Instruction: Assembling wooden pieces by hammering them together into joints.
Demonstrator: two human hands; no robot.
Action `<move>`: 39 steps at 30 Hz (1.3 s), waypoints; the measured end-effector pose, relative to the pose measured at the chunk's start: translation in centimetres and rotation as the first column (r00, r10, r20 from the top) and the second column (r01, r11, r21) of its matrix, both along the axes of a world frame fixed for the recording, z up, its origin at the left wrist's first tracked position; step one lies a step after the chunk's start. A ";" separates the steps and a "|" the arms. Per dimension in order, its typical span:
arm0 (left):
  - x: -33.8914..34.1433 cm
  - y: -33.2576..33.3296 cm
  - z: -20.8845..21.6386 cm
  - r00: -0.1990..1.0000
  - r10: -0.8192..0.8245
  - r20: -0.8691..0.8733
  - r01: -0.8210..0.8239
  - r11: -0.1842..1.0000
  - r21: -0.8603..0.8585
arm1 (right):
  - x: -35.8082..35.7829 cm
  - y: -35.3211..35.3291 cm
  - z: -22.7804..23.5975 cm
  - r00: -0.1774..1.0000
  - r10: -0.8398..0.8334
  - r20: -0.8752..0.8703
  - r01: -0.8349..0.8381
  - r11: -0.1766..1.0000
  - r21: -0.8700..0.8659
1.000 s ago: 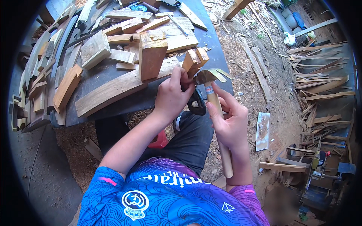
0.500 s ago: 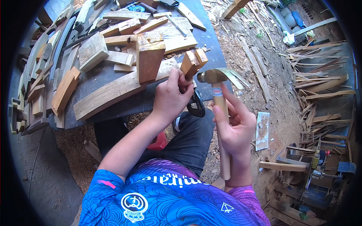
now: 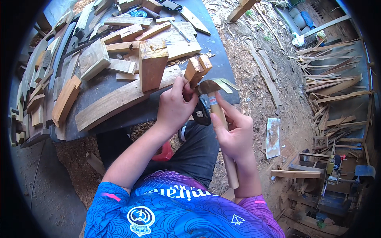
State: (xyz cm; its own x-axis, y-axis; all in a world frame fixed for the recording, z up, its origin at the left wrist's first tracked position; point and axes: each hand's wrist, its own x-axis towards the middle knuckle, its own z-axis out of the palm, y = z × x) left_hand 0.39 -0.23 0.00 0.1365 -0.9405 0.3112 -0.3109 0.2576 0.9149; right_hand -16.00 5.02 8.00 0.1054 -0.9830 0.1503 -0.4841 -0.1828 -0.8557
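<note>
Right hand grip: clasping hammer at the surface's near-right edge. Left hand grip, beside notched block: cannot tell. Misaligned hammer strokes could bruise left fingers.

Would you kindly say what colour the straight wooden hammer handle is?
The handle is pale tan; head view.

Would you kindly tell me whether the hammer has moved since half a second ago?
Yes. Judged against the tall upright wooden block, the hammer has moved left, its head now closer to the left hand.
</note>
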 end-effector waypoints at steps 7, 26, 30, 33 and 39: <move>-0.9 -0.4 -0.3 1.000 -0.031 -0.006 0.030 0.999 -0.033 | -0.3 0.8 1.1 0.994 -0.091 -0.062 0.090 0.996 -0.012; -0.3 -0.3 -0.3 0.996 -0.056 -0.064 0.056 0.998 -0.003 | -0.2 0.0 0.8 0.999 -0.039 0.004 0.039 0.996 -0.076; -0.4 -0.5 -0.3 0.995 -0.056 -0.078 0.057 0.998 0.002 | 0.0 0.8 2.2 0.984 -0.126 0.124 0.148 0.972 -0.183; 0.0 -0.5 -0.4 0.997 -0.053 -0.052 0.054 0.998 0.021 | -0.3 -0.2 1.3 0.973 -0.018 -0.230 -0.015 0.990 -0.140; -0.2 -0.4 0.2 0.998 -0.056 -0.019 0.056 0.998 0.035 | -0.5 0.5 1.3 0.996 -0.085 -0.005 0.084 0.992 -0.098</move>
State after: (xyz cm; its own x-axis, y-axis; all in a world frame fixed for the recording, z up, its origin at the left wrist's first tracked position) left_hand 0.18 -0.66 0.16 0.0888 -0.9572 0.2755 -0.2798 0.2415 0.9292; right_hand -16.46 5.57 9.28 0.0247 -0.9690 0.2458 -0.5091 -0.2238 -0.8311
